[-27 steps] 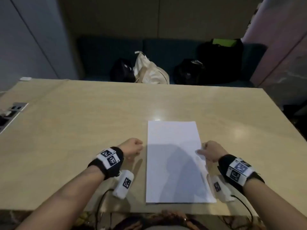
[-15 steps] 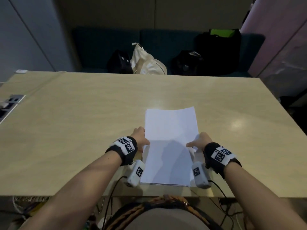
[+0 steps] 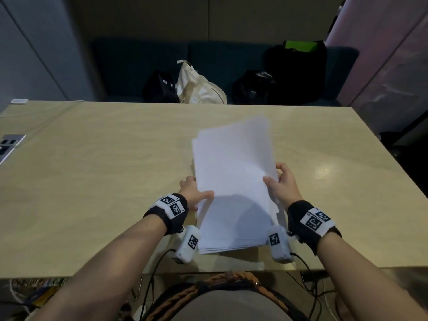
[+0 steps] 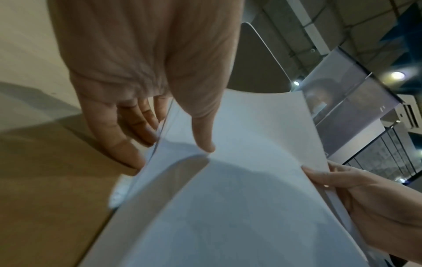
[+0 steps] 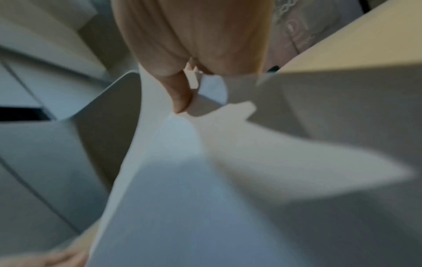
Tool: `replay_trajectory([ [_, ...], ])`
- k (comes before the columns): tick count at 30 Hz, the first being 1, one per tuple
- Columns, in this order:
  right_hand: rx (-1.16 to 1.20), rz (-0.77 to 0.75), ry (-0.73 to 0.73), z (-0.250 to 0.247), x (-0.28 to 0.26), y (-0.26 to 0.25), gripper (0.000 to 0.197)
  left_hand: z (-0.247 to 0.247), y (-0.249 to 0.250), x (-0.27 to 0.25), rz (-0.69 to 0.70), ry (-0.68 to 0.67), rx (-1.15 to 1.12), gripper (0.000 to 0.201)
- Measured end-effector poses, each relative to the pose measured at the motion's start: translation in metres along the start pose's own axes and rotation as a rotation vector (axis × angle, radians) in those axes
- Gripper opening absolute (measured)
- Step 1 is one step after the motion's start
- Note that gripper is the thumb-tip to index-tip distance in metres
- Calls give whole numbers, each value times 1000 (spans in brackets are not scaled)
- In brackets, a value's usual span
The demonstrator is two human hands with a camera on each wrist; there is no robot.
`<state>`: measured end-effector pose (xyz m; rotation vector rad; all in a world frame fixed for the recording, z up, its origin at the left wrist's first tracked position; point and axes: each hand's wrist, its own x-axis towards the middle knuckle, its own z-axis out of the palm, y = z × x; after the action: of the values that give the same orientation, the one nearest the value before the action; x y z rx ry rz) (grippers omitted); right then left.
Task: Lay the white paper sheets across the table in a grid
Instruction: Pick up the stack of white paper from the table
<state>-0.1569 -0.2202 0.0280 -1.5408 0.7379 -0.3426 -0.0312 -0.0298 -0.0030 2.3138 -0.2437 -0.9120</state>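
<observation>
A stack of white paper sheets (image 3: 231,188) is held just above the light wooden table (image 3: 92,170), near its front edge, with the far end tilted up and the sheets slightly fanned. My left hand (image 3: 199,193) pinches the stack's left edge, thumb (image 4: 203,142) on top and fingers (image 4: 128,144) underneath the paper (image 4: 228,198). My right hand (image 3: 275,177) grips the right edge, its thumb (image 5: 182,97) pressed on the top sheet (image 5: 182,180). The right wrist view is blurred.
A dark bench behind the table carries a black bag (image 3: 159,86), a cream tote (image 3: 199,89) and a large black backpack (image 3: 294,72). A socket panel (image 3: 9,144) sits in the table's left side. Cables hang below the front edge.
The stack lay flat on the table with my hands beside it. Both hands closed on its side edges and lifted it, tipping the far end up.
</observation>
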Motion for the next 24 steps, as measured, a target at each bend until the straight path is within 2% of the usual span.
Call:
replay_trajectory([
  [2, 86, -42, -37, -5, 2, -12, 24, -5, 2, -2, 6, -7, -116, 79],
  [3, 135, -55, -63, -7, 4, -17, 25, -7, 3, -2, 37, -32, -233, 71],
  [5, 226, -65, -104, -10, 8, -25, 30, -13, 5, -5, 91, -145, -508, 52],
  [7, 262, -80, -132, -12, 12, -31, 34, -20, 8, -7, 137, -240, -730, 41],
  [9, 217, -99, -124, -13, 14, -35, 33, -25, 12, -8, 198, -219, -850, 42],
  [13, 185, -153, -88, -11, 15, -39, 25, -35, 22, -6, 237, -87, -880, 45],
  [19, 385, -180, -105, -4, 17, -51, 31, -40, 34, 0, 171, -185, -788, 50],
  [21, 317, -176, -71, 2, 22, -52, 26, -39, 37, 4, 228, -182, -754, 45],
  [24, 34, -166, 62, 7, 28, -47, 34, -38, 39, 9, 277, -125, -713, 43],
])
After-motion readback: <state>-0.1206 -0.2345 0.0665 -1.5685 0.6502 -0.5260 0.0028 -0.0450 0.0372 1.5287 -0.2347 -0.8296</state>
